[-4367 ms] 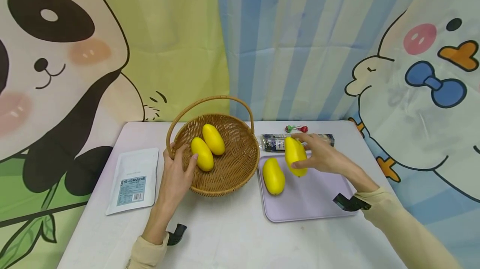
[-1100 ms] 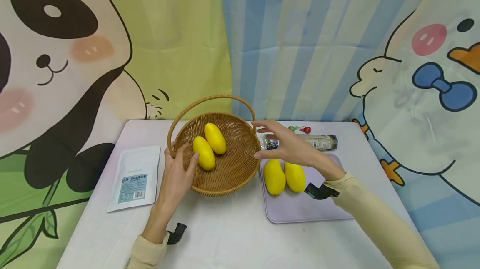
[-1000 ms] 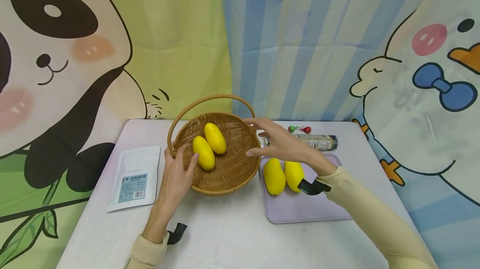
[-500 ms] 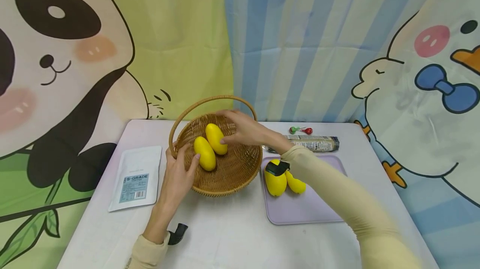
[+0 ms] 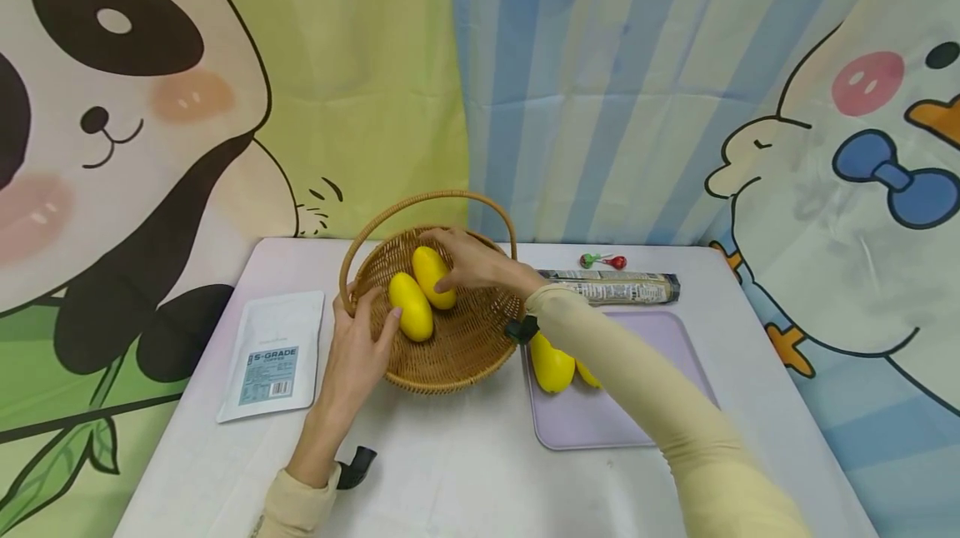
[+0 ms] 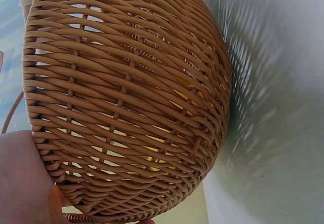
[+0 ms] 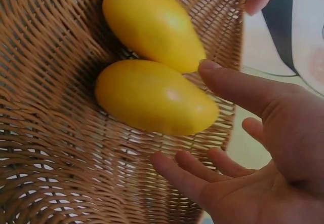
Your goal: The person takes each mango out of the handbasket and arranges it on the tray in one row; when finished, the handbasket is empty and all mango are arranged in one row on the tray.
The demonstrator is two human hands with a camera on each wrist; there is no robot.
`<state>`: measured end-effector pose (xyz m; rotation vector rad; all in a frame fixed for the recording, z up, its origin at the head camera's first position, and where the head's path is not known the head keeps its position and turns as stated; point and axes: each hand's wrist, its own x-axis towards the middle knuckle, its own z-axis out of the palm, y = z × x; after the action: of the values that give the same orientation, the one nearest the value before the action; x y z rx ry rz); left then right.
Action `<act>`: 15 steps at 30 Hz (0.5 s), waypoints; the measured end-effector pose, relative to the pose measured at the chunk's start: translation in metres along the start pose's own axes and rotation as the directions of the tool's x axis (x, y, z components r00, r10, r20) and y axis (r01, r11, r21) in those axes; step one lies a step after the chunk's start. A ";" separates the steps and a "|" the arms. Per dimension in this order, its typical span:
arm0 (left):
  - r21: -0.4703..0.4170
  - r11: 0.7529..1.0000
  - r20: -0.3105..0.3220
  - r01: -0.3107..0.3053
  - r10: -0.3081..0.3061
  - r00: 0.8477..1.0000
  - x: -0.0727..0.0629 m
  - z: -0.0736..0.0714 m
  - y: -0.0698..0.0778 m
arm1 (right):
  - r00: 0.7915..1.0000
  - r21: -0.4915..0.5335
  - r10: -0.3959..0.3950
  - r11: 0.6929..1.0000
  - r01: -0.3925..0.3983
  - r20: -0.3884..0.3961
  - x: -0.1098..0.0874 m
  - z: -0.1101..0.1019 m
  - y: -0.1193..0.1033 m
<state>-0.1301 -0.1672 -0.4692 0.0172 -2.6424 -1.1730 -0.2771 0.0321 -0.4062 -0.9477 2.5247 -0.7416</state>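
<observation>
Two yellow mangoes lie side by side in a brown wicker basket [image 5: 480,346] with a tall handle: the left mango [image 5: 411,307] and the right mango [image 5: 433,278]. My left hand [image 5: 358,351] grips the basket's left rim; the left wrist view shows the woven outer wall [image 6: 126,92] close up. Over the basket, my right hand [image 5: 476,261] has its thumb and fingers spread on either side of the right mango. In the right wrist view, a gap shows between the fingers [image 7: 185,176] and that mango [image 7: 157,97], while the thumb tip is very near both mangoes.
Right of the basket, a lilac tray [image 5: 637,405] bears two more mangoes [image 5: 553,365], one mostly behind my right sleeve. Behind it lie a long dark packet [image 5: 637,288] and two lollipops [image 5: 602,261]. A white coffee pouch [image 5: 272,355] lies at the left.
My right hand set a mango down on the tray beside the other one, then moved left, without anything in it, into the basket. The left hand has kept its place on the rim.
</observation>
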 end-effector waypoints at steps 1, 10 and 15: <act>0.000 1.000 0.000 0.000 0.000 1.000 0.000 0.000 0.000 | 1.000 0.003 0.014 1.000 -0.014 0.009 0.001 0.001 0.001; -0.003 1.000 -0.007 -0.005 0.005 1.000 -0.001 0.000 0.000 | 0.996 0.047 0.081 0.995 -0.083 0.035 0.011 0.013 0.011; 0.005 1.000 -0.006 -0.004 0.004 1.000 -0.001 0.000 0.001 | 0.994 0.046 0.104 0.993 -0.105 0.040 0.013 0.017 0.010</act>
<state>-0.1295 -0.1664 -0.4684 0.0161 -2.6386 -1.1638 -0.2830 0.0239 -0.4274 -0.7993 2.4906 -0.7427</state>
